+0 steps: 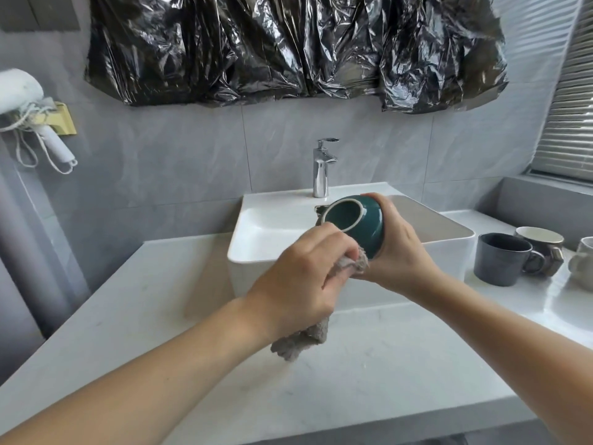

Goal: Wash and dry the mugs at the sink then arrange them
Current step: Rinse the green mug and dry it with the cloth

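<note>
A dark green mug [362,224] is tipped on its side over the front of the white sink [256,232], its base ring facing me. My right hand [396,248] grips the mug around its body. My left hand [301,281] holds a grey cloth [356,266] bunched against the mug's lower side, and the cloth's loose end [303,342] hangs below my wrist. On the counter at the right stand a dark grey mug [500,260], a brown mug with a cream inside [542,245] and a pale mug [582,261] cut off by the frame edge.
A chrome tap [322,170] stands at the back of the sink. The white counter [160,316] runs around the basin. A white hair dryer [29,101] hangs on the left wall. Black plastic sheeting [288,46] covers the wall above. Window blinds [564,107] are at the right.
</note>
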